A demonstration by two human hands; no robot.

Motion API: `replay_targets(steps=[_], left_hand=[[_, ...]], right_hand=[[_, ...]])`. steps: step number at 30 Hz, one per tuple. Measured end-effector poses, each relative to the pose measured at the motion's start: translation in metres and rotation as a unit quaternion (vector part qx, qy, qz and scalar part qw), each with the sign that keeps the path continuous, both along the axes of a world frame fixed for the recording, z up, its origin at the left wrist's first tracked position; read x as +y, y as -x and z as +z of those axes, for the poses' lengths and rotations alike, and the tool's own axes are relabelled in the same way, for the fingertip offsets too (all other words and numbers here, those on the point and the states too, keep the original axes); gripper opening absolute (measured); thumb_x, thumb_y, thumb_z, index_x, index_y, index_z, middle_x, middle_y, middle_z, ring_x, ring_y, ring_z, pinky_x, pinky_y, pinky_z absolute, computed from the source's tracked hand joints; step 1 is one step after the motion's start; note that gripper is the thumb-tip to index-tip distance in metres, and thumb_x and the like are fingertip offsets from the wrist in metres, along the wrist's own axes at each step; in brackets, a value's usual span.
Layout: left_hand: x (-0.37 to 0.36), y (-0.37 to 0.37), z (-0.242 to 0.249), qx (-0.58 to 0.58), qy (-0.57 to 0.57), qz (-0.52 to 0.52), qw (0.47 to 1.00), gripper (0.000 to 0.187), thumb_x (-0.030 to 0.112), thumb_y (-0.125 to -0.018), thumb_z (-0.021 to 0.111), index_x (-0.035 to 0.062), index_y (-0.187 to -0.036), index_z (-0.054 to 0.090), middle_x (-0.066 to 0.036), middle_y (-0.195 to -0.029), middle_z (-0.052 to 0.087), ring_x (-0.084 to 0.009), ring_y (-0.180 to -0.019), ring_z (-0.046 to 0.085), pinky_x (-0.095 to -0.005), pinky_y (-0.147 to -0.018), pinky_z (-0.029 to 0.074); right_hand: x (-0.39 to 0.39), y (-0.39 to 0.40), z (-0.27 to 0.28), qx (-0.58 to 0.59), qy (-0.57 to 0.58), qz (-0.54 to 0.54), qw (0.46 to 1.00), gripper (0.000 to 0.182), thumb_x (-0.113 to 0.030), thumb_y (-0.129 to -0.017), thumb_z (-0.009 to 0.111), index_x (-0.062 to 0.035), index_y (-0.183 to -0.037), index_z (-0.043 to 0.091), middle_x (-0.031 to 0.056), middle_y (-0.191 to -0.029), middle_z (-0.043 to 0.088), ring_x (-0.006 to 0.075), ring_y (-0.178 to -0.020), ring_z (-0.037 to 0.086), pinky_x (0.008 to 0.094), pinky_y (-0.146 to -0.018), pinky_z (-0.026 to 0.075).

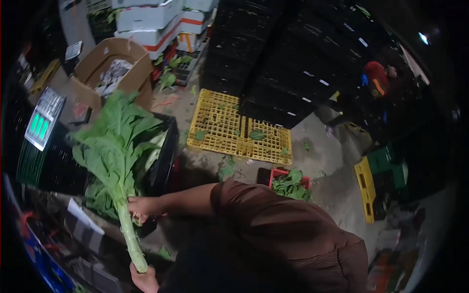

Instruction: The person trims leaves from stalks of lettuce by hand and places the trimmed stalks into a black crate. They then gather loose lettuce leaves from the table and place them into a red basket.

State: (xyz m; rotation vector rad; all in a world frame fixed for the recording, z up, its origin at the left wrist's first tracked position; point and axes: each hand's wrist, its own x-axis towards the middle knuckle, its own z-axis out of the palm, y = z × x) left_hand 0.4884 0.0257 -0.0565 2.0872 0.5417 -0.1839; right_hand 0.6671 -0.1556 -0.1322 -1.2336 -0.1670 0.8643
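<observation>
A long celtuce [128,229] with a thick pale stem and broad green leaves lies slanted in front of me, leaves pointing away. My left hand [144,279] is closed around the cut lower end of its stem, partly cut off by the frame edge. Higher up, my right hand [141,207] has its fingers curled against the stem where the leaves begin; its fingertips are partly hidden. Under the leaves stands a black crate [172,146] with more greens in it.
A scale display [39,124] glows green at left, near a cardboard box [88,73]. Ahead, stacked black crates [288,88] stand by a yellow pallet [215,129] with scattered leaves. A red basket [307,182] holds greens. Another person in red [376,77] is at far right.
</observation>
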Motion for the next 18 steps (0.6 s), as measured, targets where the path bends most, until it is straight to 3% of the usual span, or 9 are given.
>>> replay_targets(steps=[1, 3, 5, 6, 9, 10, 11, 15, 18], left_hand=[[-0.009, -0.018, -0.004, 0.049, -0.013, 0.038, 0.998, 0.051, -0.002, -0.064, 0.063, -0.0013, -0.114, 0.055, -0.009, -0.094, 0.058, -0.0183, -0.084, 0.053, -0.0314, -0.081, 0.043], [-0.014, -0.050, -0.035, 0.027, 0.031, 0.001, 0.999, 0.053, 0.001, -0.064, 0.063, -0.0001, -0.116, 0.055, -0.010, -0.093, 0.057, -0.0199, -0.084, 0.053, -0.0347, -0.078, 0.043], [-0.036, -0.083, -0.040, 0.167, -0.151, 0.055, 0.973, 0.055, 0.003, -0.064, 0.064, 0.0000, -0.118, 0.055, -0.009, -0.091, 0.057, -0.0206, -0.080, 0.054, -0.0366, -0.073, 0.043], [0.035, -0.086, -0.150, 0.083, -0.066, -0.005, 0.994, 0.056, 0.006, -0.064, 0.064, -0.0006, -0.119, 0.054, -0.010, -0.086, 0.057, -0.0211, -0.074, 0.054, -0.0384, -0.067, 0.042], [0.020, -0.107, -0.141, 0.028, 0.074, -0.030, 0.996, 0.046, 0.000, -0.065, 0.061, -0.0032, -0.110, 0.056, -0.007, -0.091, 0.059, -0.0151, -0.079, 0.053, -0.0276, -0.075, 0.045], [0.021, -0.112, -0.149, 0.020, 0.145, -0.013, 0.989, 0.044, 0.001, -0.067, 0.061, -0.0034, -0.110, 0.056, -0.007, -0.091, 0.059, -0.0163, -0.078, 0.054, -0.0283, -0.072, 0.045], [0.022, -0.116, -0.137, 0.008, 0.164, -0.074, 0.984, 0.041, 0.003, -0.069, 0.062, -0.0033, -0.109, 0.057, -0.008, -0.089, 0.060, -0.0162, -0.077, 0.055, -0.0284, -0.070, 0.046], [0.008, -0.148, -0.146, 0.021, 0.019, -0.058, 0.998, 0.045, 0.016, -0.067, 0.067, 0.0054, -0.111, 0.060, -0.012, -0.089, 0.066, -0.0230, -0.079, 0.063, -0.0328, -0.074, 0.049], [0.007, -0.160, -0.169, 0.035, -0.085, -0.054, 0.994, 0.042, 0.024, -0.069, 0.066, 0.0144, -0.110, 0.060, -0.017, -0.094, 0.065, -0.0373, -0.087, 0.061, -0.0407, -0.074, 0.050]], right_hand=[[-0.003, -0.015, -0.020, -0.080, 0.037, 0.021, 0.996, 0.041, -0.022, -0.084, 0.053, -0.0039, -0.120, 0.046, 0.0091, -0.095, 0.056, 0.0202, -0.079, 0.057, 0.0307, -0.067, 0.048], [0.000, -0.035, -0.034, 0.011, 0.063, -0.064, 0.996, 0.044, -0.020, -0.079, 0.058, -0.0023, -0.118, 0.048, 0.0108, -0.093, 0.058, 0.0221, -0.080, 0.059, 0.0325, -0.069, 0.048], [-0.009, -0.065, -0.047, -0.041, 0.163, -0.047, 0.985, 0.047, -0.018, -0.077, 0.061, -0.0030, -0.119, 0.048, 0.0125, -0.096, 0.061, 0.0248, -0.086, 0.062, 0.0336, -0.071, 0.048], [-0.012, -0.077, -0.051, -0.098, 0.220, -0.028, 0.970, 0.050, -0.018, -0.076, 0.062, -0.0039, -0.121, 0.047, 0.0139, -0.098, 0.061, 0.0261, -0.089, 0.062, 0.0352, -0.074, 0.049], [-0.014, -0.096, -0.064, -0.227, 0.351, 0.001, 0.908, 0.057, -0.021, -0.075, 0.064, -0.0073, -0.126, 0.043, 0.0179, -0.102, 0.062, 0.0313, -0.093, 0.062, 0.0406, -0.080, 0.048], [-0.008, -0.107, -0.096, -0.158, 0.261, -0.007, 0.952, 0.058, -0.023, -0.075, 0.065, -0.0072, -0.126, 0.042, 0.0205, -0.104, 0.062, 0.0352, -0.094, 0.061, 0.0435, -0.082, 0.048], [-0.030, -0.099, -0.030, -0.217, 0.356, 0.028, 0.909, 0.053, -0.022, -0.076, 0.062, -0.0071, -0.123, 0.044, 0.0203, -0.106, 0.061, 0.0367, -0.096, 0.061, 0.0422, -0.080, 0.049], [-0.033, -0.132, -0.042, -0.281, 0.346, 0.079, 0.892, 0.047, -0.012, -0.082, 0.053, -0.0100, -0.128, 0.045, 0.0231, -0.106, 0.060, 0.0396, -0.096, 0.060, 0.0438, -0.082, 0.048], [-0.019, -0.142, -0.075, -0.531, 0.470, 0.082, 0.701, 0.039, -0.018, -0.081, 0.057, -0.0162, -0.120, 0.052, 0.0155, -0.099, 0.058, 0.0358, -0.090, 0.059, 0.0450, -0.072, 0.050]])
